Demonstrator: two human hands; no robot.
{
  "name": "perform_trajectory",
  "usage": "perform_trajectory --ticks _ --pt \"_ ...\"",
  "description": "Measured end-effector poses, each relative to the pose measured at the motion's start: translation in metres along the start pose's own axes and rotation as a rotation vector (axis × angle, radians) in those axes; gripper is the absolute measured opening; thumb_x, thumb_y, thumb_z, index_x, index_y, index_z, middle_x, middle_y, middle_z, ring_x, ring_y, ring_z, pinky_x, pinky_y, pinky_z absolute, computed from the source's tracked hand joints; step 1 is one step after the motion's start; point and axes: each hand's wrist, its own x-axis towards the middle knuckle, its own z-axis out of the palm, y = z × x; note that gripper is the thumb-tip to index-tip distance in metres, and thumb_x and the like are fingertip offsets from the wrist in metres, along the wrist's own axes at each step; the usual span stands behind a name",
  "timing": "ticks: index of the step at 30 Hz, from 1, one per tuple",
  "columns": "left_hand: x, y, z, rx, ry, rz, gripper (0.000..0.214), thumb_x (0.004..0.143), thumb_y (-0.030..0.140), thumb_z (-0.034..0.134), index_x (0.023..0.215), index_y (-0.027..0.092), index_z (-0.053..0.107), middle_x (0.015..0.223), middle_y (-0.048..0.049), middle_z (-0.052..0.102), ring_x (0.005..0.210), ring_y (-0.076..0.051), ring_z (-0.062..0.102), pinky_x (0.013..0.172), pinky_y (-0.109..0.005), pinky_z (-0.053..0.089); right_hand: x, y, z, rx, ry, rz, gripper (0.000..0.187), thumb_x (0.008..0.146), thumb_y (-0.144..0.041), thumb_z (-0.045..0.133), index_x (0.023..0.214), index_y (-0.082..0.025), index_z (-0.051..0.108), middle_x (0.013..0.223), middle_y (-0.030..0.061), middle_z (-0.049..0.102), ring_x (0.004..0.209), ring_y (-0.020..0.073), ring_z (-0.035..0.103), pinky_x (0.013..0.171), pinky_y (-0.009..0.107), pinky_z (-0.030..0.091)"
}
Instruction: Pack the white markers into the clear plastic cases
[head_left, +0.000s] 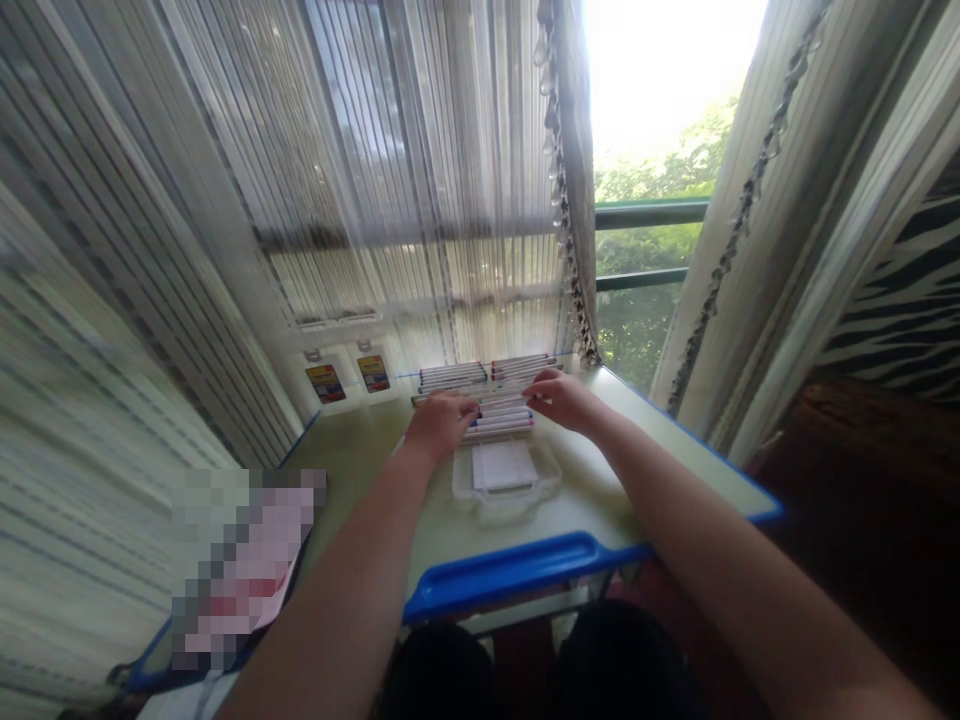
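Observation:
Several white markers [504,424] with coloured ends lie side by side in a row between my two hands. At the left end of this row is my left hand [444,420], its fingers curled in against the marker ends. My right hand [556,396] reaches in from the other end, thumb and fingertips closed at the tips of the markers. Just in front of the row sits an open clear plastic case [507,472] with a white sheet inside. Behind my hands lie two more groups of markers, one at the left [452,376] and one at the right [523,366].
Two clear cases with coloured labels [325,383] stand at the table's back left. The pale table [675,460] has a blue rim and a blue front tray [510,568]. A blurred-out object [251,570] lies at the left. Curtains [420,200] hang close behind.

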Motion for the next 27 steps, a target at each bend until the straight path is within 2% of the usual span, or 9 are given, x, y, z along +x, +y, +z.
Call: perform_trajectory --ticks 3,6,12,16,20,27 --pt "0.0 -0.003 -0.005 -0.018 -0.021 0.023 0.021 0.082 0.03 0.056 0.094 0.024 0.072 0.091 -0.003 0.069 0.095 -0.018 0.059 0.091 -0.031 0.042 -0.001 -0.001 -0.002 -0.012 -0.109 0.005 0.017 0.07 -0.016 0.065 0.085 -0.017 0.074 0.084 0.0056 0.067 0.068 0.0125 0.059 0.069 0.023 0.046" --pt "0.001 -0.004 -0.01 -0.008 -0.058 0.034 0.021 0.081 0.032 0.057 0.091 0.023 0.073 0.091 -0.0046 0.068 0.091 -0.018 0.059 0.089 -0.03 0.043 -0.002 -0.004 -0.001 0.019 -0.194 0.066 0.024 0.07 -0.016 0.065 0.092 -0.02 0.072 0.079 0.0006 0.067 0.061 0.0091 0.055 0.061 0.02 0.042" --pt "0.0 -0.002 -0.014 -0.041 -0.251 -0.023 0.021 0.079 0.031 0.055 0.087 0.023 0.073 0.087 -0.0025 0.069 0.083 -0.016 0.062 0.078 -0.025 0.045 -0.005 -0.01 -0.006 0.059 -0.324 0.071 0.016 0.07 -0.019 0.065 0.084 -0.019 0.073 0.07 -0.0017 0.067 0.059 0.0082 0.053 0.056 0.018 0.038" --pt "-0.002 0.0 -0.017 -0.092 -0.302 -0.053 0.021 0.076 0.031 0.055 0.083 0.02 0.073 0.084 -0.0024 0.07 0.077 -0.016 0.063 0.07 -0.023 0.045 -0.006 -0.011 -0.009 0.054 -0.364 0.108 0.016 0.069 -0.024 0.066 0.083 -0.021 0.074 0.066 -0.0023 0.066 0.056 0.0086 0.052 0.055 0.019 0.038" --pt "-0.004 0.002 -0.02 -0.148 -0.348 -0.084 0.022 0.072 0.032 0.059 0.082 0.019 0.073 0.081 -0.0017 0.071 0.073 -0.015 0.062 0.066 -0.022 0.044 -0.005 -0.01 -0.01 0.038 -0.379 0.104 0.017 0.068 -0.024 0.068 0.083 -0.02 0.075 0.072 -0.0009 0.067 0.059 0.0092 0.053 0.056 0.019 0.038" --pt "-0.004 -0.002 -0.015 -0.205 -0.367 -0.08 0.022 0.07 0.027 0.06 0.084 0.017 0.073 0.083 -0.0025 0.071 0.075 -0.015 0.062 0.068 -0.023 0.043 -0.003 -0.003 -0.004 -0.002 -0.386 0.029 0.017 0.068 -0.019 0.066 0.083 -0.018 0.074 0.076 0.0009 0.067 0.064 0.0103 0.055 0.059 0.019 0.039"
